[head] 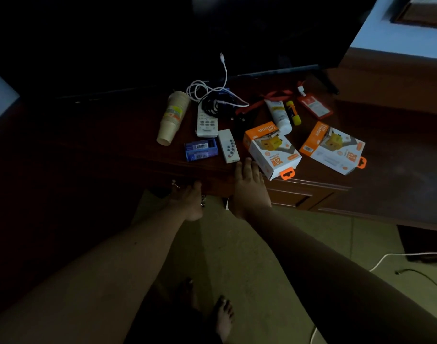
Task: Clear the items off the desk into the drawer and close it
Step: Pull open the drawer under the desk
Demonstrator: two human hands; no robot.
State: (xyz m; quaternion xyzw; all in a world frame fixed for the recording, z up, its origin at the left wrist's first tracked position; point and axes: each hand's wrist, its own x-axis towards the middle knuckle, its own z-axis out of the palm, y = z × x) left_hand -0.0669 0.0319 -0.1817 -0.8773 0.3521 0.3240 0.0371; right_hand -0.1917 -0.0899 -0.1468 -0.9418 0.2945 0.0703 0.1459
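On the dark wooden desk [113, 145] lie a stack of paper cups [173, 117], a large white remote [207, 124], a small white remote [228, 146], a blue box [200, 149], tangled white and black cables [216, 98], two orange-and-white charger boxes [272, 151] [333, 148], a white tube [279, 115], a yellow glue stick [294, 112] and a red card holder [314, 106]. My left hand [189, 202] is at the drawer front [216, 184] by its metal handle [174, 184]; its grip is hidden in the dark. My right hand [249, 188] rests flat on the desk's front edge, holding nothing.
A dark TV screen [274, 33] stands at the back of the desk. A red lanyard [267, 98] lies behind the tube. Below are a tiled floor [237, 244], my bare feet [222, 316], and loose cables [411, 271] at the right.
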